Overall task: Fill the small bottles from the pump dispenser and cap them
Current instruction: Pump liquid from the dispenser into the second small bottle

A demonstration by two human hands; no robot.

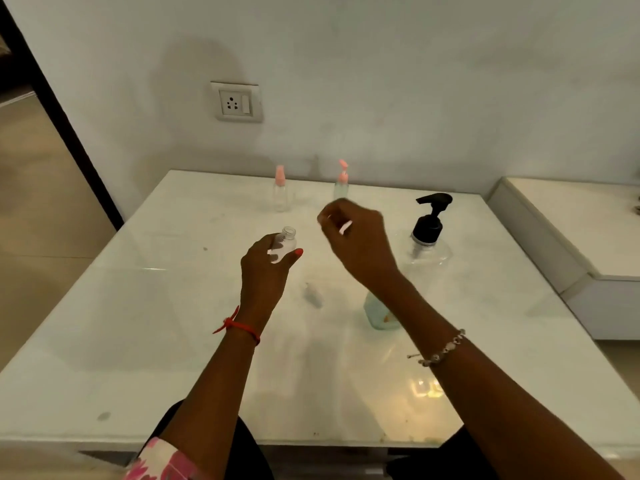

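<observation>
My left hand (266,268) grips a small clear bottle (286,241) with an open neck, held a little above the white table (166,306). My right hand (353,237) hovers just right of it with curled fingers that pinch a small pale cap piece (345,227); most of the piece is hidden and blurred. The pump dispenser (429,233), with a clear body and a black pump head, stands on the table right of my right hand. Two small bottles with pink tops (280,194) (341,185) stand at the back of the table.
A pale greenish bottle (377,315) stands on the table, partly under my right forearm. The wall with a socket (236,102) is close behind the table. A low white ledge (571,237) adjoins the table's right side.
</observation>
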